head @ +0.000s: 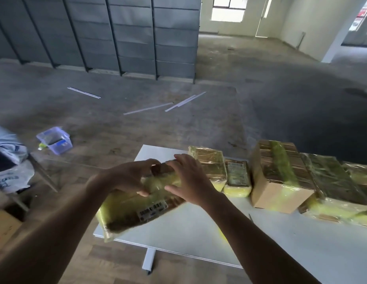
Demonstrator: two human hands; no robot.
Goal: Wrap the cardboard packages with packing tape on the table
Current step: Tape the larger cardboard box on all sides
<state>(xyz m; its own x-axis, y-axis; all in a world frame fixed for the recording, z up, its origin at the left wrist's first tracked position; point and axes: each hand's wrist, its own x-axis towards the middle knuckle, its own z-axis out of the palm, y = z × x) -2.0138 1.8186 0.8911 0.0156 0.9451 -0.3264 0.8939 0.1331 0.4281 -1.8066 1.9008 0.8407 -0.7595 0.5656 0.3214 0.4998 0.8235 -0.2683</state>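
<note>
A flat cardboard package [135, 210] wrapped in yellowish tape, with a barcode label on top, lies at the left end of the white table [291, 242], overhanging its edge. My left hand [129, 177] curls round the package's far end, thumb on top. My right hand [190, 177] lies over the same end with its fingers spread and straight, pressing on the tape. A brown tape roll [161, 168] shows between the two hands; who holds it is unclear.
Several taped packages [211, 165] stand in a row along the table's far side, among them a taller box [275, 177]. On the floor to the left are a clear plastic tub [55, 140], bags [8, 152] and a cardboard box [4, 228]. White strips lie on the floor.
</note>
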